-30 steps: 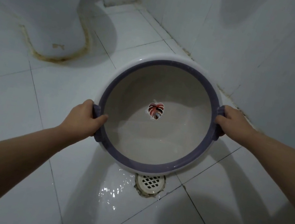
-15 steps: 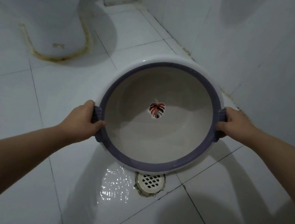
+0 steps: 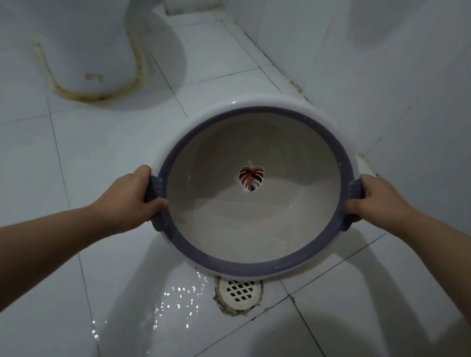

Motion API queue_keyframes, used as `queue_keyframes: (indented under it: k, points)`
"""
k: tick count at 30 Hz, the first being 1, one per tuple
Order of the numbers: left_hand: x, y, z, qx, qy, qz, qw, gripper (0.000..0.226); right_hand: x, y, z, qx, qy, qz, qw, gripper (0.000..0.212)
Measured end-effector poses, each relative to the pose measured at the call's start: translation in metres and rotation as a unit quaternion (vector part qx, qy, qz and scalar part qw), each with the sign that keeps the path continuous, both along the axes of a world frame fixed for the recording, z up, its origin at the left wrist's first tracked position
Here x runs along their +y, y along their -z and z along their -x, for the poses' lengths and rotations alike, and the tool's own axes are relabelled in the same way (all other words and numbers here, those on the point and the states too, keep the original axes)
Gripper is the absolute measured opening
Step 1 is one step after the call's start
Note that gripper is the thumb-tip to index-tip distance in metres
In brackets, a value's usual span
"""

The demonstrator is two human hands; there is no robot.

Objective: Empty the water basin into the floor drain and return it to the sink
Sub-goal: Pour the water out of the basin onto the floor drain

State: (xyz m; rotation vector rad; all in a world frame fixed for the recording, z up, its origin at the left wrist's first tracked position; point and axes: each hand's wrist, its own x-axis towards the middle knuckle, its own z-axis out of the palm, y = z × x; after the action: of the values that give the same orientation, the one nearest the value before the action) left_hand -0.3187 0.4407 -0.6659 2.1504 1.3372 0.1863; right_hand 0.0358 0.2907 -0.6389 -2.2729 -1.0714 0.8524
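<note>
A person holds a round basin [image 3: 246, 230] above the tiled floor [image 3: 76, 151], its near rim just over the floor drain [image 3: 238, 292] at 6 o'clock. The left hand [image 3: 128, 199] grips the handle at 9 o'clock, fingers curled around it; the right hand [image 3: 375, 200] clasps the handle at 3 o'clock. Water [image 3: 176, 302] glistens beside the drain. A toilet base [image 3: 75, 27] stands at 11 o'clock.
</note>
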Motion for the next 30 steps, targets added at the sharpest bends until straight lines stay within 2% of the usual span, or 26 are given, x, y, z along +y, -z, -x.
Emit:
queue_keyframes:
  k: [13,17,20,26,30]
  points:
    - [-0.002,-0.001,0.003,0.025,0.006,-0.018,0.999,0.042,0.000,-0.004,-0.002,-0.045,-0.007,0.002,0.999,0.023]
    - [-0.002,-0.004,0.001,0.034,0.017,-0.001,0.999,0.027,-0.001,-0.004,-0.004,-0.057,-0.010,0.001,0.998,0.026]
    - [-0.002,-0.007,0.001,0.037,0.015,0.010,0.999,0.036,-0.001,-0.003,-0.006,-0.062,-0.018,0.002,0.998,0.022]
    - [-0.002,-0.010,0.002,0.036,0.013,0.010,0.999,0.034,-0.002,-0.003,-0.007,-0.075,-0.022,-0.002,0.997,0.030]
    - [-0.003,-0.009,0.003,0.021,0.018,0.012,1.000,0.029,-0.001,-0.001,-0.011,-0.062,-0.020,-0.006,0.998,0.021]
